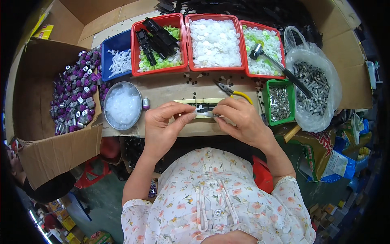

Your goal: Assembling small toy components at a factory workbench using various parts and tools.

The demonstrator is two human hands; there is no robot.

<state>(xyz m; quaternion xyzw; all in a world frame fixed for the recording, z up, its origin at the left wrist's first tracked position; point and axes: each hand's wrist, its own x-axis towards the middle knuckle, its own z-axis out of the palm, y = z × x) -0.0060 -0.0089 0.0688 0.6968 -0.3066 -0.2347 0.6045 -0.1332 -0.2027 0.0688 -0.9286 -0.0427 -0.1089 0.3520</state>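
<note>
My left hand (165, 122) and my right hand (244, 120) meet over the front of the workbench, both closed in a pinch. Between the fingertips is a small whitish part (204, 114), greyer toward the right hand; its exact kind is too small to make out. Just beyond it a black plastic piece (208, 106) with a small white bit on it lies on a pale yellow strip (187, 101), partly hidden by my fingers. Yellow-handled pliers (234, 92) lie behind my right hand. To the left of my left hand stands one purple-and-silver piece (146, 103).
Red bins (215, 68) of white and green discs line the back, beside a blue bin (106, 57). A hammer (280, 67) rests across the right bin. A metal bowl (122, 127), a green bin (266, 97), a plastic bag (335, 87) and a cardboard box (61, 152) flank the hands.
</note>
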